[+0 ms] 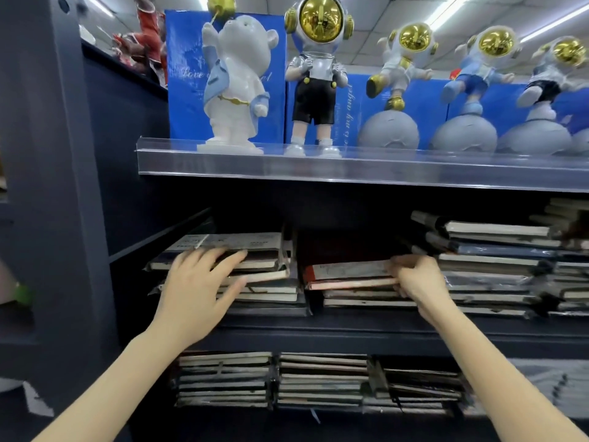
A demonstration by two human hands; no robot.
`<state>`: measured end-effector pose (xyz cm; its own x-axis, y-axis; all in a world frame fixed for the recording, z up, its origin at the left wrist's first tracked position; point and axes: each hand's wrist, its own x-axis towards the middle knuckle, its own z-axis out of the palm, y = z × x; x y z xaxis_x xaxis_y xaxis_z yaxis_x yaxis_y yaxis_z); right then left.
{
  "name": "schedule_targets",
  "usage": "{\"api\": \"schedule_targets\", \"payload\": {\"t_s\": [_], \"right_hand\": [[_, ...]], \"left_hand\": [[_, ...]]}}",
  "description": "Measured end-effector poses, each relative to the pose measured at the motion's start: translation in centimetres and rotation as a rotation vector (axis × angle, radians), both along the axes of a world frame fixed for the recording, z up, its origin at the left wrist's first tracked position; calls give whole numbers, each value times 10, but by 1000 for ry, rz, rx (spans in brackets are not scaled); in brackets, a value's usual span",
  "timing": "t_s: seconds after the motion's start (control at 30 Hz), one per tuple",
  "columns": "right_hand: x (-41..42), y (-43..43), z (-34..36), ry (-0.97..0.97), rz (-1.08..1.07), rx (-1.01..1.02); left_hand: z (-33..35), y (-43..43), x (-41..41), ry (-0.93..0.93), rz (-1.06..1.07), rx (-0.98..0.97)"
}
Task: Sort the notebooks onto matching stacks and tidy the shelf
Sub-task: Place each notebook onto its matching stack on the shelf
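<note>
Nearest me, low down, notebook stacks [223, 381] fill the bottom shelf. Above them, on the middle shelf [318, 328], my left grip [197, 282] lies open, its fingers spread flat against the front of the left stack [261, 261]. My right grip [417, 279] is curled round the right end of a red-edged notebook [347, 274], which lies atop the middle stack [360, 298]. Taller stacks [490, 266] sit just beside it. Up top, astronaut figurines [318, 74] stand before blue boxes [185, 74].
</note>
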<state>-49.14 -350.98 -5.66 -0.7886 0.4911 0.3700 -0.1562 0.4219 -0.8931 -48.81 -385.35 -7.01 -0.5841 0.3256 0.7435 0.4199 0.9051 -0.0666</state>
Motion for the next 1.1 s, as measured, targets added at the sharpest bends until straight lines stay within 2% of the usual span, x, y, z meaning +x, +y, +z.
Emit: {"api": "schedule_targets", "payload": {"t_s": [0.1, 0.17, 0.2, 0.27, 0.33, 0.37, 0.4, 0.43, 0.47, 0.5, 0.57, 0.67, 0.77, 0.93, 1.1], "right_hand": [[-10, 8, -9, -13, -106, -67], [-12, 6, -9, -7, -163, -28], [-13, 6, -9, -31, -175, 66], [-10, -2, -4, -202, -255, 453], [-3, -18, 4, -304, -513, 892], [1, -29, 7, -245, -607, 1027], [4, -40, 7, -79, -639, 1066], [7, -52, 5, 161, -599, 1031], [12, -66, 7, 314, -440, 916], [16, -83, 12, 341, -212, 753], [17, -115, 22, 111, 202, 465], [6, -152, 34, -148, 445, 279], [0, -167, 37, -222, 520, 72], [0, -161, 26, -122, 498, -334], [25, -133, 9, -13, 450, -427]], "left_hand": [[2, -3, -2, 20, -6, -4], [3, -10, -2, 17, 48, 19], [4, -15, -2, 2, 95, 34], [6, -26, -3, -51, 189, 79], [6, -33, -3, -110, 262, 138], [6, -34, -4, -133, 274, 174], [6, -35, -4, -154, 257, 221], [5, -36, -5, -173, 219, 276], [5, -35, -5, -181, 174, 327], [4, -34, -5, -174, 136, 364], [3, -33, -5, -151, 78, 388], [1, -31, -5, -133, 1, 363], [-3, -35, -10, -96, -70, 276], [-9, -32, -8, -28, -251, 313], [-17, -5, -5, 92, -400, 273]]}}
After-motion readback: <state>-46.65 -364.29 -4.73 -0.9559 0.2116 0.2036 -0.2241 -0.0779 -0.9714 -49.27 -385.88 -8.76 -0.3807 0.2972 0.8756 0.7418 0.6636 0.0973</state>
